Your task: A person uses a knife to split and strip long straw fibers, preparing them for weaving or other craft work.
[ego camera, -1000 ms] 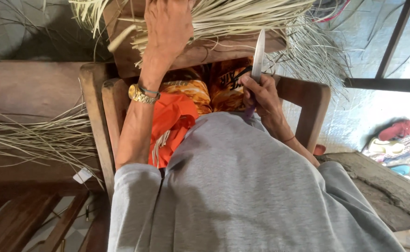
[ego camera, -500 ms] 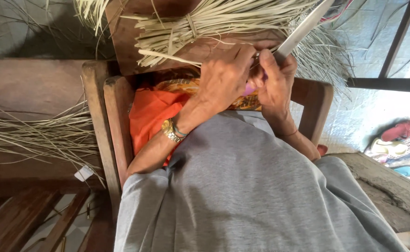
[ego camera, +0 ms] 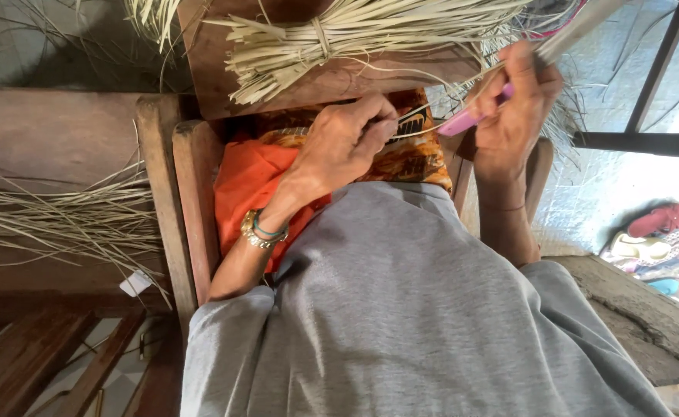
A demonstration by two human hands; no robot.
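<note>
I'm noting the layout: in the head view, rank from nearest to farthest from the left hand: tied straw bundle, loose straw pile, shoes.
From the left hand:
1. Tied straw bundle, just above it, on the wooden board.
2. Loose straw pile, far left, on the bench.
3. Shoes, far right, on the floor.

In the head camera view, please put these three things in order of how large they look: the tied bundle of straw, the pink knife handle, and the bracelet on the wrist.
1. tied bundle of straw, clearly the largest.
2. bracelet and pink knife handle look about alike; the right hand hides part of the handle, so I do not rank them.
</note>
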